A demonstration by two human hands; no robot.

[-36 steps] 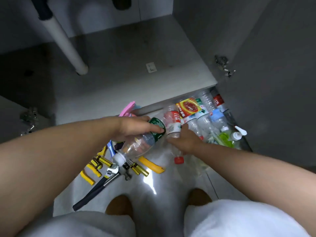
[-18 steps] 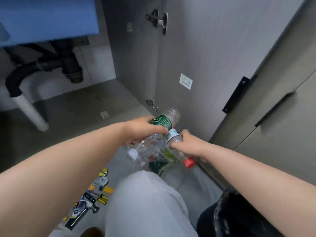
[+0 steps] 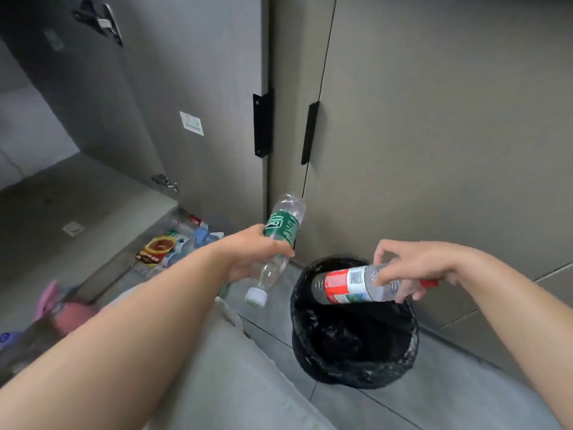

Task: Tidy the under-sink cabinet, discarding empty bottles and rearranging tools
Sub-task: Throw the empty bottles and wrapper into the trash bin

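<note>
The person is swinging away from the open cabinet toward the black-lined bin, which is standing on the floor against the closed doors. Half a second ago the view was still facing the pipes inside, with both bottles bunched together over the lap. Now the bin is sitting fully in view and the hands are spreading well apart. The right hand is holding the red-labelled bottle on its side directly above the bin's mouth, its grip pinching the clear body near the red-capped neck between thumb and fingertips. The left hand is hanging left of the bin, its grip wrapping around the green-labelled bottle. That bottle is pointing its white cap down at the floor and is not yet reaching over the opening. By my reading, the first discard is only needing a release, while the second is needing a short carry rightward. More bottles are lying heaped at the cabinet's front edge, so the clearing is looking far from finished.
</note>
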